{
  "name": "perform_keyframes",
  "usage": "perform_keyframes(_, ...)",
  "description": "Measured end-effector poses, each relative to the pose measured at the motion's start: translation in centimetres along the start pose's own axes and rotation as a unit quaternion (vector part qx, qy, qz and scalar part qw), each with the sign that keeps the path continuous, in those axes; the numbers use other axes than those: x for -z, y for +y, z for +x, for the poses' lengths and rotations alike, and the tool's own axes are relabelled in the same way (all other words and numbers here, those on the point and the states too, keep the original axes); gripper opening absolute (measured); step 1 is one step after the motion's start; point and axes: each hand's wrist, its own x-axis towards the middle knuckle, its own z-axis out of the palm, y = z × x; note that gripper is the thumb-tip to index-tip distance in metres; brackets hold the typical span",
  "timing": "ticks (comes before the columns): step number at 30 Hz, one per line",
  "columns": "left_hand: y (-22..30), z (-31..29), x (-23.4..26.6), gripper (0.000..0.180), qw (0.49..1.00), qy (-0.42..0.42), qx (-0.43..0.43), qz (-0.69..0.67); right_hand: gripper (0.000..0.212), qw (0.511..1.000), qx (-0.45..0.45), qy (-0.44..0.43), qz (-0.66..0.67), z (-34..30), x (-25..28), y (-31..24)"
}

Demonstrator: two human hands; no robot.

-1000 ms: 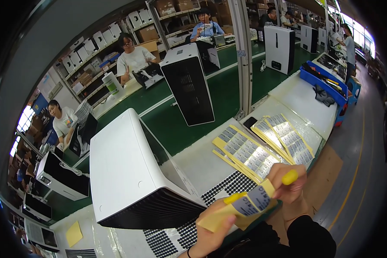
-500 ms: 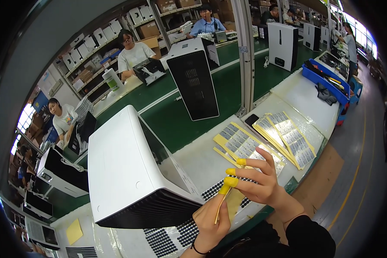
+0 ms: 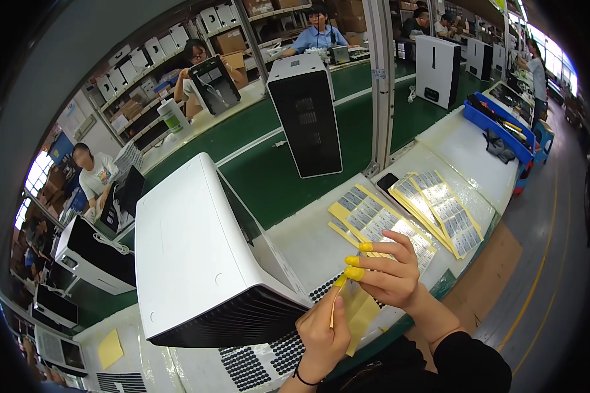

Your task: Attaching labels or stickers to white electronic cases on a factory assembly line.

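Left grip (image 3: 322,331) pinching yellow sheet (image 3: 362,318), partly hidden, right grip (image 3: 394,278) with 3 yellow fingertips (image 3: 353,261) by its edge, hold unclear

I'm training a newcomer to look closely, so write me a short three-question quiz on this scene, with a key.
1. True or false: the large white casing nearest the hands stands to the right of the left hand.
2. What colour are the finger covers on the right hand? A) blue B) yellow C) black
3. Fill the gap: the sheet between the hands is pressed by the thumb of the ___ hand.

Key: 1. False, it stands to the left. 2. B. 3. left.
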Motion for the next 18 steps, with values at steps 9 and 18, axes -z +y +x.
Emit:
perform_keyframes(9, 0.1, 0.0, 0.0, 0.019, 0.998, 0.002, 0.041, -0.057, 0.022, 0.999, 0.017, 0.03, 0.024, -0.3, -0.2, 0.3)
perform_keyframes(18, -0.7, -0.2, -0.3, 0.019, 0.998, -0.001, 0.049, -0.037, 0.024, 0.996, 0.012, 0.056, 0.074, -1.3, -1.3, 0.9)
